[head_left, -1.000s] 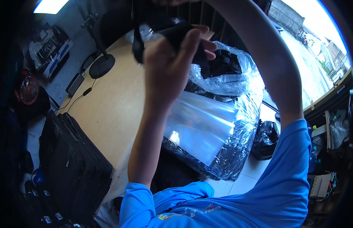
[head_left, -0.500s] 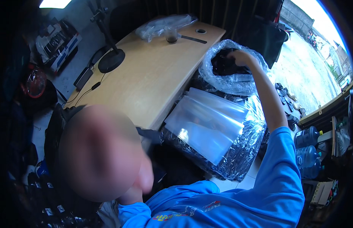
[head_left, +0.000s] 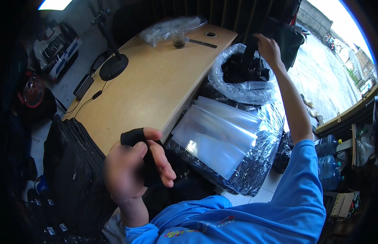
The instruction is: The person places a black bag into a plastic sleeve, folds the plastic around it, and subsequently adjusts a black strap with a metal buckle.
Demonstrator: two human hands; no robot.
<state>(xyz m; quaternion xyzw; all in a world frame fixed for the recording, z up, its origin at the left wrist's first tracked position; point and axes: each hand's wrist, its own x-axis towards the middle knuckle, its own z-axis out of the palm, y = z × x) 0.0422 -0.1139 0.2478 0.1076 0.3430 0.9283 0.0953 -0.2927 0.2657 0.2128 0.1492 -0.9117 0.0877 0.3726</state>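
Note:
My left hand is raised near the front of the desk, its fingers closed around a black strap-like piece; the rest of that piece blends into the dark area below. My right arm reaches far forward. At its end, my right hand pinches a black strap and holds it up above an open clear plastic bag. More black items fill the bag, their exact kind unclear. Flat clear plastic sleeves lie in a stack close by, on a bundle wrapped in shiny film.
The wooden desk carries a lamp base, a cup, a crumpled plastic bag and a cable with a black box. A black backpack stands at the left. Water bottles sit at the right.
My right hand has risen out of the plastic bag, drawing up a black strap. My left hand has come down from close to the camera and now shows a black piece in its fingers.

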